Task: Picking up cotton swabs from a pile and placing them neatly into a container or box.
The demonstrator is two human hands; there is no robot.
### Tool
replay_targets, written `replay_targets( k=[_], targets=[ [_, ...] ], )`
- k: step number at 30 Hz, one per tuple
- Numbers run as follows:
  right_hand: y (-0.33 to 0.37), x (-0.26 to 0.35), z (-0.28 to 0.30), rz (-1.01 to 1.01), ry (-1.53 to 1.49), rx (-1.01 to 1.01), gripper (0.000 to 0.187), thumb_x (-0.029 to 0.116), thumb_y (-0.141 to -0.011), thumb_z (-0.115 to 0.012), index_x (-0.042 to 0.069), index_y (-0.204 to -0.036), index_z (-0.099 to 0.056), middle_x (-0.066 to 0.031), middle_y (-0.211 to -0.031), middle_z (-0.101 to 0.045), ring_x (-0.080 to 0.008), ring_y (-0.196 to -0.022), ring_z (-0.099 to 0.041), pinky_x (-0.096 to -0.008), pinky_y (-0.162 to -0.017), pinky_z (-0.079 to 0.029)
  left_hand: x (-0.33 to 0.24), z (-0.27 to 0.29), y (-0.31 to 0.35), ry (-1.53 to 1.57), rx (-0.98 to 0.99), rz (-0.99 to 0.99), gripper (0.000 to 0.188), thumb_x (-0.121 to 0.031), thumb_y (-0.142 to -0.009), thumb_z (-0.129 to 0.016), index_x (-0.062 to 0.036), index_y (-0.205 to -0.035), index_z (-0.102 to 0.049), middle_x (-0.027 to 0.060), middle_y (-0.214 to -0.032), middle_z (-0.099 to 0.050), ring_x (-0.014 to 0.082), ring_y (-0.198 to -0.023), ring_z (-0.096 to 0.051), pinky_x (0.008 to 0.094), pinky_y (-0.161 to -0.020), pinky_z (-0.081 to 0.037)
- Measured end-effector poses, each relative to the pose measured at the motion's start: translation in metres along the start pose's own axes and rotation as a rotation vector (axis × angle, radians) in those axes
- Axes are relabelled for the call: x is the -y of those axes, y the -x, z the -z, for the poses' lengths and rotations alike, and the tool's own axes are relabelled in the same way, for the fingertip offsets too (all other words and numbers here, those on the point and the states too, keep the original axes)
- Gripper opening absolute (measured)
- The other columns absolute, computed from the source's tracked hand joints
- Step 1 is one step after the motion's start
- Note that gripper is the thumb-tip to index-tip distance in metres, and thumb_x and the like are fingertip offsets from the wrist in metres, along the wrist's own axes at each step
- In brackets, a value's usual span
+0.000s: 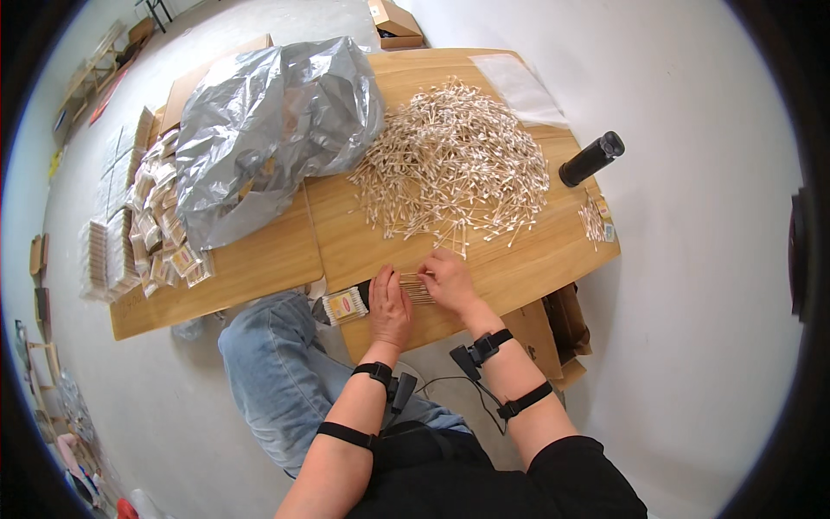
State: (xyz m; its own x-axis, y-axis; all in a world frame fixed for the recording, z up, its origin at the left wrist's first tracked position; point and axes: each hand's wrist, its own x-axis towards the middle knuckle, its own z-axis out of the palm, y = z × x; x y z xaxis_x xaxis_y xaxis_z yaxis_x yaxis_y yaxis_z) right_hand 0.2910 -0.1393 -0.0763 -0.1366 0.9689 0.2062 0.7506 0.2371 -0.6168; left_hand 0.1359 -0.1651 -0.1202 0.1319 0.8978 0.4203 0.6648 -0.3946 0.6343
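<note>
A row of cotton swabs lies side by side near the table's front edge, between my hands. My left hand rests flat over the left part of the row, its fingers stretched forward. My right hand is closed in a pinch at the right ends of the swabs; its fingertips are partly hidden. Left of my left hand lies a small clear pack of swabs with a yellow and red label, beside a black item partly covered by the hand. A large loose heap of cotton swabs spreads just beyond my hands.
A big grey plastic bag stands at the back left. Filled swab packs are piled and stacked at the left. A black cylinder stands at the right edge, near a few loose swabs. A white sheet lies behind the heap.
</note>
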Motion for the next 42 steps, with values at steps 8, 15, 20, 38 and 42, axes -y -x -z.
replay_targets(
  k=[8,15,20,38,42],
  targets=[
    [-0.002,-0.008,-0.003,0.037,0.116,-0.085,0.003,0.007,-0.075,-0.066,0.007,-0.078,-0.065,-0.0102,-0.080,-0.060,-0.0319,-0.082,-0.060,-0.0417,-0.071,-0.050,0.001,-0.003,0.002,-0.059,0.054,-0.007,0.045,-0.008,-0.088,-0.058,-0.0034,-0.132,-0.048,0.0174,-0.139,-0.047,0.0355,-0.130,-0.044,0.0484,-0.109,-0.035],
    [0.021,-0.007,-0.001,-0.101,-0.022,-0.154,0.013,0.009,-0.078,-0.066,0.006,-0.090,-0.068,-0.0131,-0.090,-0.063,-0.0335,-0.090,-0.060,-0.0422,-0.078,-0.050,-0.002,-0.002,-0.001,-0.095,0.126,-0.028,0.037,-0.012,-0.088,-0.060,-0.0034,-0.124,-0.056,0.0156,-0.134,-0.051,0.0337,-0.131,-0.044,0.0495,-0.110,-0.033],
    [0.053,0.005,0.002,-0.005,0.189,-0.067,0.055,0.018,-0.081,-0.067,0.000,-0.131,-0.052,-0.0191,-0.131,-0.054,-0.0367,-0.125,-0.047,-0.0457,-0.106,-0.037,-0.002,0.001,-0.001,-0.060,0.120,-0.024,0.029,-0.012,-0.088,-0.061,-0.0025,-0.116,-0.058,0.0158,-0.129,-0.053,0.0347,-0.129,-0.045,0.0503,-0.110,-0.033],
    [0.065,0.016,-0.026,-0.092,0.462,-0.002,0.058,0.028,-0.092,-0.048,-0.001,-0.142,-0.042,-0.0192,-0.148,-0.041,-0.0317,-0.141,-0.034,-0.0537,-0.116,-0.016,-0.007,0.007,-0.003,-0.205,0.431,-0.120,0.058,-0.039,-0.099,-0.042,-0.0015,-0.143,-0.042,0.0174,-0.152,-0.034,0.0327,-0.143,-0.027,0.0466,-0.118,-0.018],
    [0.064,0.020,-0.021,-0.061,0.441,0.030,0.057,0.028,-0.092,-0.049,0.001,-0.142,-0.043,-0.0181,-0.148,-0.042,-0.0312,-0.141,-0.034,-0.0542,-0.116,-0.017,-0.006,0.009,-0.002,-0.220,0.460,-0.112,0.057,-0.035,-0.099,-0.042,-0.0009,-0.144,-0.039,0.0175,-0.153,-0.033,0.0326,-0.144,-0.026,0.0470,-0.118,-0.017]
  ],
)
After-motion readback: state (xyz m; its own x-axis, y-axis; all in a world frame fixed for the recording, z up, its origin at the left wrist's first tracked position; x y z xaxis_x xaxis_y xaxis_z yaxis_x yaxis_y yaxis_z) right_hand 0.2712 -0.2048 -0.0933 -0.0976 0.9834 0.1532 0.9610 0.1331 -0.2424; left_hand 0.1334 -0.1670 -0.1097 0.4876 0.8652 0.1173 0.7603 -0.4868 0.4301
